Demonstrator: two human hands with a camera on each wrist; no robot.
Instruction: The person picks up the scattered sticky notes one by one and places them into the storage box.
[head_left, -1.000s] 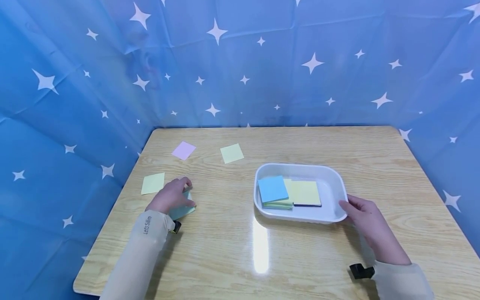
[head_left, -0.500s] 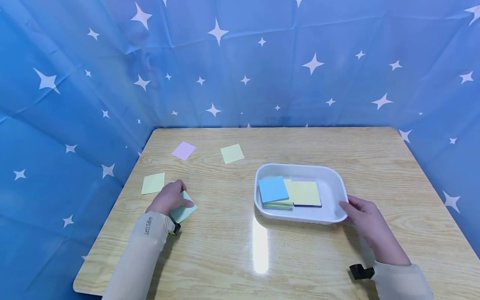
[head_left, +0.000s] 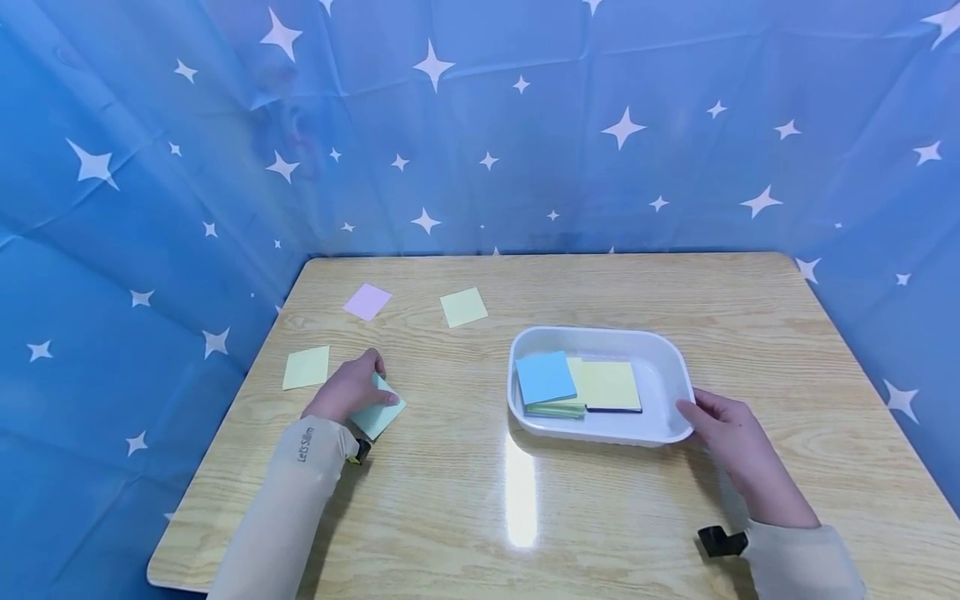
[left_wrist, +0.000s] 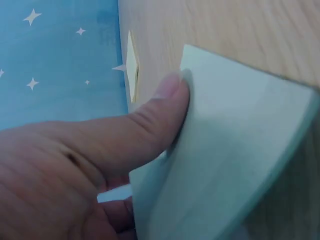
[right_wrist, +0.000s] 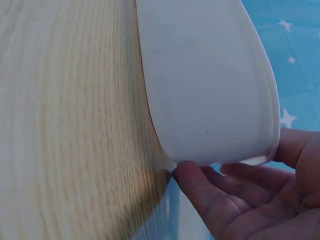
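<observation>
My left hand (head_left: pixel 352 389) pinches a pale green sticky note pad (head_left: pixel 379 410) at the left of the table. In the left wrist view the thumb presses on one side of this pad (left_wrist: pixel 235 120), which bends slightly; the fingers behind it are mostly hidden. At the right end of a white plastic tray (head_left: pixel 660 433), my right hand (head_left: pixel 723 429) holds the rim with the thumb on top. The right wrist view has its fingers under the tray's end wall (right_wrist: pixel 210 100). Inside the tray lie a blue note pad (head_left: pixel 545 377) and a yellow note pad (head_left: pixel 612 386), with greenish pads beneath.
A yellow sticky note pad (head_left: pixel 306 367) lies left of my left hand. Farther back are a purple one (head_left: pixel 367 302) and another pale yellow one (head_left: pixel 464 307). A blue star-patterned curtain (head_left: pixel 480 125) borders the wooden table (head_left: pixel 465 492) behind and at both sides.
My left hand has closed its grip on the pale green pad and shifted it slightly to the right, tilting it. The right hand and the tray have stayed in place.
</observation>
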